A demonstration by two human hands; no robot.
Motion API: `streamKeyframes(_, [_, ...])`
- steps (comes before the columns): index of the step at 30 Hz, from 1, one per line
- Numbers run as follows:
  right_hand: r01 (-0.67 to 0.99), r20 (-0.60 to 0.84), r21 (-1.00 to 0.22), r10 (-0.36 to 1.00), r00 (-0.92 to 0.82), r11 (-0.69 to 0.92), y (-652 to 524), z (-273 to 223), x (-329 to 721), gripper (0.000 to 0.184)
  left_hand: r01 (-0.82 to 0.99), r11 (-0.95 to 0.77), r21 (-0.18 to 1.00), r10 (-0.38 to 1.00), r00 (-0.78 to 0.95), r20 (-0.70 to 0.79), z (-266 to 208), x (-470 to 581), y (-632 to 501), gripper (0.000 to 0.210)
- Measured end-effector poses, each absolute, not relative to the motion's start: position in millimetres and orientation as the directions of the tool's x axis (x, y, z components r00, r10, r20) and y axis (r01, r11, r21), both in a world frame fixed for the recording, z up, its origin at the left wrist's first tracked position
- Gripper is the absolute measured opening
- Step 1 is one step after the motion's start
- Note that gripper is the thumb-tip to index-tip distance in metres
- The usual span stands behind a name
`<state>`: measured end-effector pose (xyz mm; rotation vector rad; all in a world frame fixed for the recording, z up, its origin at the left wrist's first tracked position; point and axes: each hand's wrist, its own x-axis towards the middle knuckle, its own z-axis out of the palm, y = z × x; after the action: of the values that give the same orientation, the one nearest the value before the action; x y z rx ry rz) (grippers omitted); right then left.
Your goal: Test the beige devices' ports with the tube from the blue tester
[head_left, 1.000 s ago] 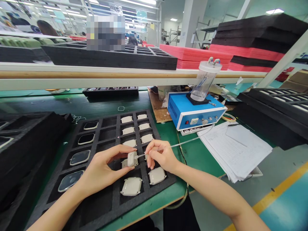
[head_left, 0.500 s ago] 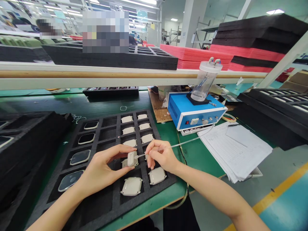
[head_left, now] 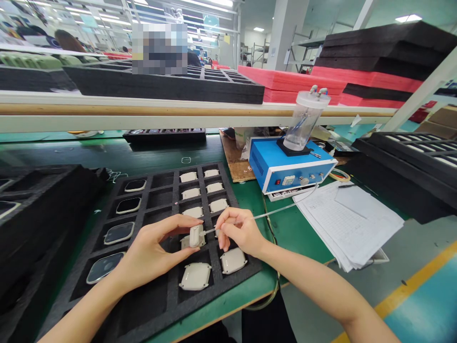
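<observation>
Casing [head_left: 195,237] pinched in left hand [head_left: 153,250], over black foam tray [head_left: 173,290]; right hand [head_left: 243,232], at 3 o'clock, clamped on thin tube [head_left: 274,211] and partly covering the tray. Around the casing: other casings [head_left: 195,277] at 4 and 6 o'clock, papers [head_left: 352,226] at 3, blue machine [head_left: 296,166] at 2, shelf rail [head_left: 195,123] at 12, foam stack [head_left: 39,228] at 9.

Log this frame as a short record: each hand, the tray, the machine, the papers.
Left hand: holds a case between thumb and fingers
Right hand: grips a thin tube, its tip at the case
Tray: black; other cases on the right, dark-screened units down the left
Machine: blue, beyond the tray to the right; clear cylinder on top
Papers: loose stack, right of the tray
</observation>
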<state>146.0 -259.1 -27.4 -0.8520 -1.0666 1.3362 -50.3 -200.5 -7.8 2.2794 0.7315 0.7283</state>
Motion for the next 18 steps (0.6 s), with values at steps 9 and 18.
streamKeyframes(9, [-0.324,0.113,-0.942,0.991,-0.072,0.084,-258.6,-28.1,146.5,0.005,0.299,-0.655,0.694,0.655,0.683,0.324,-8.1,-50.5,-200.2,0.034])
streamKeyframes(18, [-0.325,0.129,-0.941,0.989,-0.072,0.099,-258.9,-28.7,146.2,0.004,0.306,-0.646,0.7,0.654,0.695,0.3,-8.8,-50.4,-200.4,0.034])
